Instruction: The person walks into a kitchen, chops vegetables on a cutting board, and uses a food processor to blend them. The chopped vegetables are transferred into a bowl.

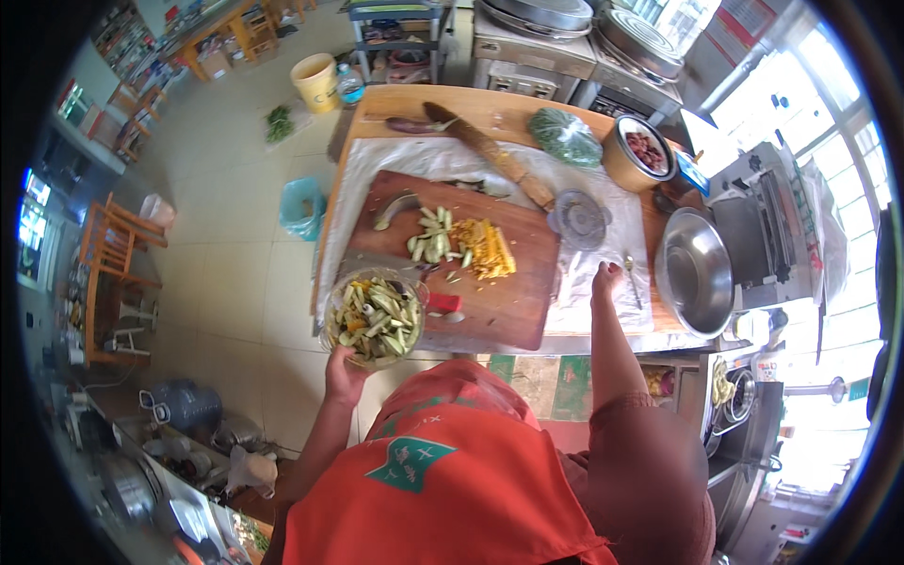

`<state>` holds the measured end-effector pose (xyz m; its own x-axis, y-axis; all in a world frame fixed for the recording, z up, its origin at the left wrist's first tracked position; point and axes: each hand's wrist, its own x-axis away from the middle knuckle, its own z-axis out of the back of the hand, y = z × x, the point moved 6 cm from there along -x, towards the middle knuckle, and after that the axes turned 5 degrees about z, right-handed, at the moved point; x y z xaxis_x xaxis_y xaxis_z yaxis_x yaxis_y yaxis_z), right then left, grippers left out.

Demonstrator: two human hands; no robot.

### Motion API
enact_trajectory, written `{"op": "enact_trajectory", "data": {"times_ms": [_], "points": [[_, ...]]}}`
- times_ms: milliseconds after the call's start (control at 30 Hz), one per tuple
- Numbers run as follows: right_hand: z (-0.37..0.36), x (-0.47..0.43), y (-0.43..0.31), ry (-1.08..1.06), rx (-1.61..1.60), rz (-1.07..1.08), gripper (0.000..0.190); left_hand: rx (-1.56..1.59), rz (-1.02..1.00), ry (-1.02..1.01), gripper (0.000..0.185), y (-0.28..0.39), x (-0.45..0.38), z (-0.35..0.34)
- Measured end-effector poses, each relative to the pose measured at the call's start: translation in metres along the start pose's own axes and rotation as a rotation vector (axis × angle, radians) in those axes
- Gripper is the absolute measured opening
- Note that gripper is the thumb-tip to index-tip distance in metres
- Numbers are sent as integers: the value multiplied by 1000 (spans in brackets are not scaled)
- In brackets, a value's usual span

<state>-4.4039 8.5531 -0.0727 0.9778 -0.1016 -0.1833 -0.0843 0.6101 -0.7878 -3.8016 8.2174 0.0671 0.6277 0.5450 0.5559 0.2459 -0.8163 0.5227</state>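
Note:
My left hand (345, 374) holds the rim of a clear bowl (330, 311) full of cut eggplant pieces (381, 321), with some yellow bits among them. The bowl is over the lower left corner of a wooden cutting board (508, 311). On the board lie a pile of pale green eggplant strips (431, 240), chopped yellow pieces (487, 247), an eggplant end (397, 209) and a knife (381, 263), partly covered by the bowl. My right hand (607, 277) is over the plastic sheet right of the board, left of a spoon (633, 282); its fingers look curled, and whether it holds anything cannot be told.
Behind the board lie a long brown root-like piece (494, 155), a purple eggplant (417, 126), a bag of greens (565, 136) and a clear lid (580, 219). A pot of meat (638, 155) and a steel basin (696, 272) stand right. A lined bin (302, 208) is on the floor left.

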Motion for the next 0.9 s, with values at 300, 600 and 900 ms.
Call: {"op": "enact_trajectory", "data": {"times_ms": [300, 600, 900], "points": [[-81, -70, -14, -500, -472, -624, 28, -123, -8, 144, 63, 18, -70, -32], [-26, -76, -98, -720, -735, -389, 6, -116, 52, 376, 54, 32, -76, -15], [-53, 99, -336, -1025, -1015, 22, 24, -150, -214, 414, 67, 31, -66, -22]]}}
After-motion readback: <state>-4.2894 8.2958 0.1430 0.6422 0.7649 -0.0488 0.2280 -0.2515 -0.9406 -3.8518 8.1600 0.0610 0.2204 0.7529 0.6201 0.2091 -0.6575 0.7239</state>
